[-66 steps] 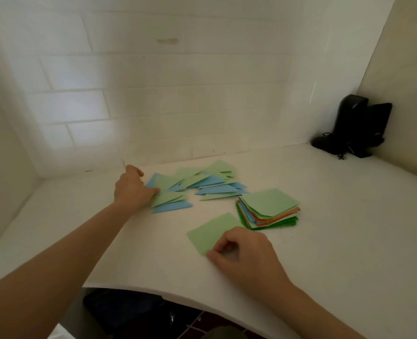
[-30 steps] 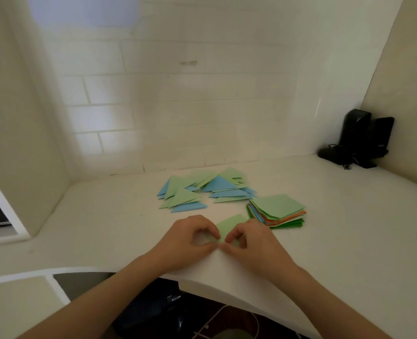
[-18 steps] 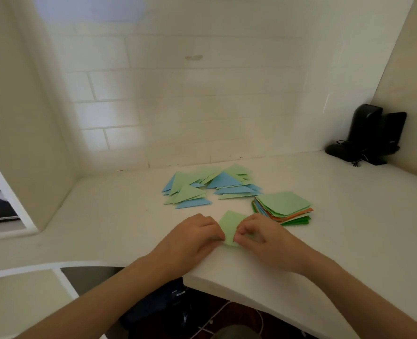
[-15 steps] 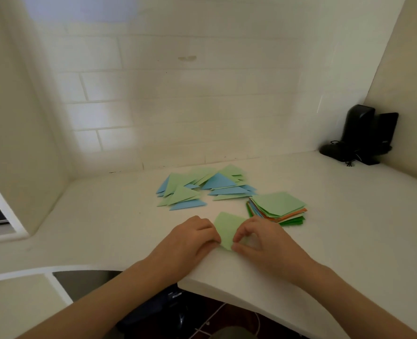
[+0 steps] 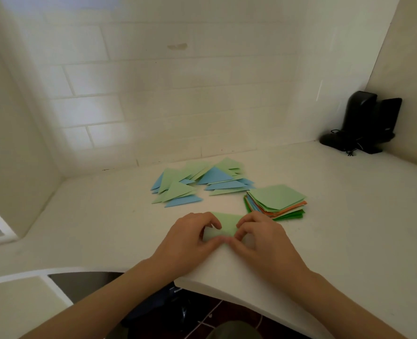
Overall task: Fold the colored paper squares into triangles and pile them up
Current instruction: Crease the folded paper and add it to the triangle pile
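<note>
1. While both hands curl over it, the green sheet (image 5: 224, 225) lies on the counter (image 5: 349, 241) near its front edge, just in front of the stack (image 5: 276, 200).
2. Left hand (image 5: 190, 238) grips the sheet's left side, fingers bent down onto it, thumb meeting the other thumb at the near edge.
3. Right hand (image 5: 261, 238) grips the right side the same way.
4. Unfolded squares make up the stack, pale green on top, orange, blue and dark green below.
5. Folded triangles (image 5: 197, 183), green and blue, lie spread behind, near the tiled wall (image 5: 178, 94).
6. Black device (image 5: 366, 123) stands in the far right corner.
</note>
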Available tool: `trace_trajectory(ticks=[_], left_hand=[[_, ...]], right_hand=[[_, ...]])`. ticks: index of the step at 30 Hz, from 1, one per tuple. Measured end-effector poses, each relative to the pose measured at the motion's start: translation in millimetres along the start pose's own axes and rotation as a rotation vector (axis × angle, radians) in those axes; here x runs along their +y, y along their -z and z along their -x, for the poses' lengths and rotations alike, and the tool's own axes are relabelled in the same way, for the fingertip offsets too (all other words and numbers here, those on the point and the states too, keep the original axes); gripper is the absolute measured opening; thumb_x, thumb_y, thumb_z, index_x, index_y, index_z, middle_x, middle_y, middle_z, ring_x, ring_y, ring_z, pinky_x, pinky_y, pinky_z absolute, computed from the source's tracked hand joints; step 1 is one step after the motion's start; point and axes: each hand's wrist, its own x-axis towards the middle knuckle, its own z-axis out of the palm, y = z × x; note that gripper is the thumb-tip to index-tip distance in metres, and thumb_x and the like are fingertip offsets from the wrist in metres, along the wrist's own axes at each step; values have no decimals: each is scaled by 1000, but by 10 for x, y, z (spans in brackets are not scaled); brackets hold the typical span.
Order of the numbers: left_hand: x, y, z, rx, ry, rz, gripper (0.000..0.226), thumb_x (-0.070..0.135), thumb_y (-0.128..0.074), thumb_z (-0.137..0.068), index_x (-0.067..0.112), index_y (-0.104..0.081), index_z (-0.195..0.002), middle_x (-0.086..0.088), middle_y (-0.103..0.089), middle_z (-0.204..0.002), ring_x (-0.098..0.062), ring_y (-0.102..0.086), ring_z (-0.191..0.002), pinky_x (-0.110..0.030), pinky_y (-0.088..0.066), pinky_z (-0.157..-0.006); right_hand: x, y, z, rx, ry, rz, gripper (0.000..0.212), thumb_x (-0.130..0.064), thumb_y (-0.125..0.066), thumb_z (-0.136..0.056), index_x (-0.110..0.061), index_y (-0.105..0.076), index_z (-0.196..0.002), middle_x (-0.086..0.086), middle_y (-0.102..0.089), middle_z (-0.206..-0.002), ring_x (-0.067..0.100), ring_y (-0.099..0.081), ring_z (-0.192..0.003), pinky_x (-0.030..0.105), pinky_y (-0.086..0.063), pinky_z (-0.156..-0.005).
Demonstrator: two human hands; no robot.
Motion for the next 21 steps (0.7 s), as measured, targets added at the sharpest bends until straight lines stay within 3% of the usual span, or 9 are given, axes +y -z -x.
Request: trace_trajectory(ticks=[6, 11, 13, 17, 21], left_hand=[[19, 17, -50, -30, 151, 90, 26, 40, -74, -76, 24, -61, -92, 11, -48, -66, 2, -48, -67, -12, -38, -61], [-32, 117, -120, -142, 265, 163, 21, 31, -77, -75, 28, -59, -87, 9, -57, -75, 3, -47, -60, -12, -40, -60], [-56, 158, -118, -167, 279, 167, 20, 29, -76, -76, 29, -60, -88, 9, -58, -78, 2, -47, -61, -11, -40, -61], [-32, 197, -52, -171, 252, 172, 13, 20, -71, -81, 30, -66, -88, 7, -58, -83, 3, -49, -69, -9, -40, -65], [-19, 186, -15, -153, 210, 85, 22, 11, -64, -86, 32, -68, -91, 8, -56, -88, -3, -52, -76, -11, -40, -68]], right_hand=[[-6, -25, -2, 41, -110, -56, 28, -58, -67, -69, -30, -62, -68, -15, -46, -93, 5, -47, -94, 31, -44, -85], [-15, 30, -76, -54, -215, -152, 27, -35, -80, -67, -33, -61, -87, -8, -45, -104, 9, -46, -105, 35, -39, -96], [8, 61, -80, -94, -207, -175, 29, -31, -79, -70, -34, -60, -92, -8, -44, -107, 8, -45, -106, 28, -37, -95], [81, 117, -47, -132, -172, -203, 31, -22, -76, -73, -36, -62, -97, -14, -44, -107, -2, -43, -101, 1, -30, -82], [93, 157, -10, -148, -152, -238, 35, -15, -74, -75, -38, -63, -98, -13, -47, -110, -5, -45, -102, 6, -30, -88]])
